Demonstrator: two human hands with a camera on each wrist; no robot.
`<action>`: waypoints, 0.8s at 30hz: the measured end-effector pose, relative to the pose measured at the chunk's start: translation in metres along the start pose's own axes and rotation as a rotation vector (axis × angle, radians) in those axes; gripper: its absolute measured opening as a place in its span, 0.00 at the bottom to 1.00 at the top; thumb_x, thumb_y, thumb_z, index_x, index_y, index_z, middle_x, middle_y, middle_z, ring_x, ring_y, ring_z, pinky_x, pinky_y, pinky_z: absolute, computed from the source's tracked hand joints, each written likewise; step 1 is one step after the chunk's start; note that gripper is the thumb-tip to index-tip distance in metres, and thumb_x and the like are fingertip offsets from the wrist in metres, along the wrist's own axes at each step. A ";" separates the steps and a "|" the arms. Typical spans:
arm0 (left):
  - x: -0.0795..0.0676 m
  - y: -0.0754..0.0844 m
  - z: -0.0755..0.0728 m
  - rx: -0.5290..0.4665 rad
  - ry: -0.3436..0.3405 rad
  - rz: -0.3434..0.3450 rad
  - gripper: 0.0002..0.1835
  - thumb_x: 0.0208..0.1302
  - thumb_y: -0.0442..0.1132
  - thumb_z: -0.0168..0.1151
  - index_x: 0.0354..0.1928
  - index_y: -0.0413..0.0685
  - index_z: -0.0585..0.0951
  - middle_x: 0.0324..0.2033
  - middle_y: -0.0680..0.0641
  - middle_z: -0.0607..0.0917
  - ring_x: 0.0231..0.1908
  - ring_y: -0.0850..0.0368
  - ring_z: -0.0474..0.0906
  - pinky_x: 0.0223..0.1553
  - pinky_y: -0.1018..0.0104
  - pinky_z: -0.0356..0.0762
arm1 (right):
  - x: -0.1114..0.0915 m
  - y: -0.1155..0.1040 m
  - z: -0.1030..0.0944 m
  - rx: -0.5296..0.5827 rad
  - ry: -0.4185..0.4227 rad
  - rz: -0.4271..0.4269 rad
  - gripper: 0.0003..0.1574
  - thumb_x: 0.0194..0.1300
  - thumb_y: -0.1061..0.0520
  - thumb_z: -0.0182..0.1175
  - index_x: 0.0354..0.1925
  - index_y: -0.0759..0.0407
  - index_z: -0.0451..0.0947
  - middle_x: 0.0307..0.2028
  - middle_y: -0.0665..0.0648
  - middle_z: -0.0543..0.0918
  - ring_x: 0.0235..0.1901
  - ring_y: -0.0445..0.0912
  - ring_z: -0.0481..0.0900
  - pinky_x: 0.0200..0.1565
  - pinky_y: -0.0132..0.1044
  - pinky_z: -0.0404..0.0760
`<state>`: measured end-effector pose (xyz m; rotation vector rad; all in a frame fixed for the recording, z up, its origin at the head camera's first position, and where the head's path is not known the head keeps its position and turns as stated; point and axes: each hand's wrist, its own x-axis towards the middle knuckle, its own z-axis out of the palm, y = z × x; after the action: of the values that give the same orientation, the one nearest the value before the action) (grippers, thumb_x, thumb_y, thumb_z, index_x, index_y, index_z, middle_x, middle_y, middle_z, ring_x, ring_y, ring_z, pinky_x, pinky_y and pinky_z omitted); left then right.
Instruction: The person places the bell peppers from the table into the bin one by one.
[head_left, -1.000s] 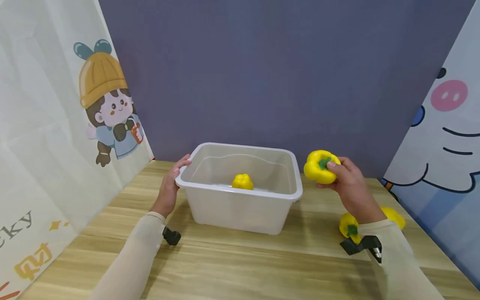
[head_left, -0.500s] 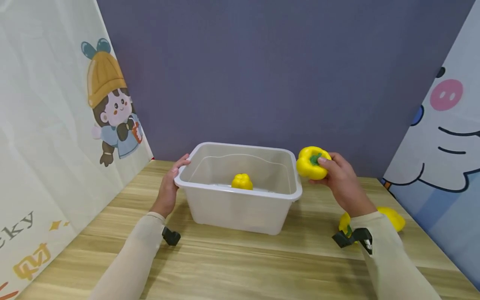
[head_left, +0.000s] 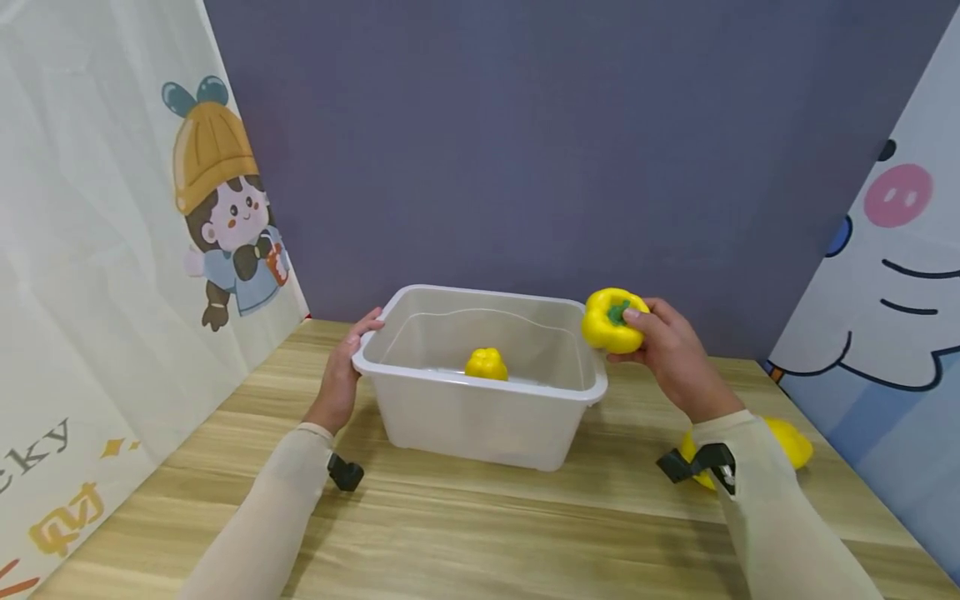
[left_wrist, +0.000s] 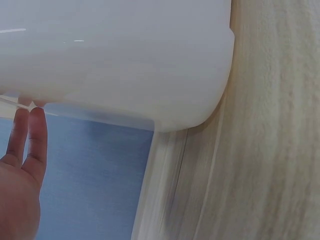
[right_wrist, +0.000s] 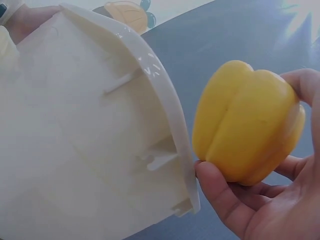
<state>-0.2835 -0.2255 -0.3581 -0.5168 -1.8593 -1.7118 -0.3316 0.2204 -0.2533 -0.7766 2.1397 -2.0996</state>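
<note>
My right hand (head_left: 671, 354) grips a yellow bell pepper (head_left: 609, 323) with a green stem, thumb beside the stem. It is held up at the right rim of a pale plastic bin (head_left: 480, 425). In the right wrist view the pepper (right_wrist: 245, 122) is just outside the bin's rim (right_wrist: 165, 95), a fingertip right at that rim. My left hand (head_left: 337, 375) rests against the bin's left side at rim height; its fingers (left_wrist: 37, 135) look straight in the left wrist view, and the thumb is hidden. Inside the bin lies another yellow bell pepper (head_left: 486, 364).
On the wooden table (head_left: 480, 533) at the right, more yellow peppers (head_left: 789, 442) lie partly hidden behind my right forearm. A dark grey-blue panel (head_left: 525, 150) stands behind the bin. Cartoon-printed sheets flank the table on the left (head_left: 90, 250) and right (head_left: 900, 333).
My right hand has carried the bell pepper leftward and slightly up, from right of the bin to its right rim. The left hand, the bin and the pepper inside have stayed put.
</note>
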 end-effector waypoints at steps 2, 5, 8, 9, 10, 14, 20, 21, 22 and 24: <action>0.002 -0.001 0.003 0.005 0.004 0.000 0.30 0.79 0.52 0.34 0.64 0.33 0.70 0.74 0.45 0.64 0.72 0.50 0.58 0.57 0.64 0.66 | 0.006 0.001 -0.004 -0.001 -0.006 0.001 0.21 0.76 0.48 0.53 0.57 0.58 0.63 0.51 0.60 0.72 0.42 0.46 0.81 0.45 0.42 0.84; 0.005 -0.002 0.007 0.021 0.011 -0.001 0.30 0.79 0.52 0.34 0.64 0.33 0.70 0.74 0.47 0.64 0.72 0.50 0.58 0.58 0.65 0.66 | 0.015 0.002 -0.011 -0.001 -0.015 -0.003 0.21 0.76 0.47 0.53 0.57 0.57 0.63 0.51 0.60 0.72 0.42 0.45 0.81 0.44 0.41 0.84; 0.008 -0.003 0.011 0.039 0.019 -0.004 0.30 0.80 0.52 0.33 0.65 0.34 0.70 0.74 0.47 0.64 0.72 0.50 0.58 0.58 0.66 0.66 | 0.025 0.003 -0.017 0.010 -0.038 -0.017 0.22 0.76 0.47 0.54 0.57 0.58 0.63 0.51 0.61 0.72 0.42 0.46 0.81 0.44 0.40 0.84; 0.008 -0.003 0.012 0.044 0.022 -0.005 0.30 0.80 0.52 0.33 0.65 0.33 0.69 0.74 0.46 0.63 0.72 0.50 0.58 0.58 0.66 0.66 | 0.028 0.004 -0.019 0.016 -0.048 -0.021 0.22 0.76 0.47 0.54 0.57 0.59 0.63 0.51 0.61 0.72 0.42 0.46 0.81 0.44 0.40 0.84; 0.008 -0.004 0.013 0.048 0.025 -0.006 0.30 0.80 0.52 0.33 0.65 0.33 0.69 0.74 0.46 0.63 0.72 0.50 0.58 0.58 0.66 0.66 | 0.031 0.004 -0.020 0.026 -0.062 -0.025 0.22 0.76 0.47 0.54 0.57 0.60 0.63 0.51 0.61 0.72 0.42 0.46 0.81 0.44 0.40 0.84; 0.009 -0.007 0.016 0.059 0.038 -0.012 0.30 0.80 0.52 0.33 0.65 0.33 0.69 0.75 0.45 0.63 0.71 0.50 0.58 0.57 0.67 0.67 | 0.044 0.008 -0.028 0.055 -0.122 -0.028 0.22 0.76 0.48 0.53 0.57 0.61 0.64 0.51 0.60 0.74 0.43 0.47 0.81 0.45 0.42 0.84; 0.014 -0.011 0.024 0.074 0.060 -0.014 0.30 0.80 0.51 0.33 0.65 0.34 0.70 0.74 0.46 0.63 0.71 0.52 0.59 0.55 0.66 0.68 | 0.064 0.016 -0.040 0.077 -0.201 -0.007 0.22 0.77 0.48 0.51 0.59 0.61 0.63 0.52 0.60 0.75 0.44 0.47 0.82 0.45 0.44 0.83; 0.015 -0.012 0.026 0.073 0.062 -0.013 0.30 0.80 0.51 0.33 0.65 0.33 0.70 0.74 0.45 0.63 0.71 0.52 0.59 0.55 0.66 0.68 | 0.067 0.017 -0.042 0.084 -0.214 -0.002 0.23 0.78 0.48 0.50 0.60 0.61 0.62 0.52 0.60 0.75 0.44 0.48 0.82 0.45 0.43 0.83; 0.017 -0.013 0.028 0.071 0.065 -0.010 0.30 0.80 0.51 0.33 0.65 0.33 0.70 0.74 0.45 0.63 0.71 0.53 0.59 0.55 0.66 0.68 | 0.070 0.018 -0.045 0.092 -0.227 0.003 0.23 0.78 0.48 0.50 0.60 0.61 0.62 0.52 0.60 0.75 0.44 0.48 0.82 0.45 0.43 0.83; 0.019 -0.014 0.031 0.071 0.072 -0.008 0.30 0.79 0.50 0.33 0.64 0.33 0.70 0.74 0.45 0.63 0.70 0.54 0.60 0.55 0.66 0.68 | 0.077 0.019 -0.049 0.107 -0.253 0.008 0.23 0.78 0.49 0.49 0.61 0.62 0.61 0.52 0.61 0.74 0.44 0.48 0.82 0.45 0.43 0.83</action>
<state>-0.3114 -0.1982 -0.3584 -0.4146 -1.8663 -1.6411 -0.4227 0.2360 -0.2435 -0.9614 1.8827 -1.9707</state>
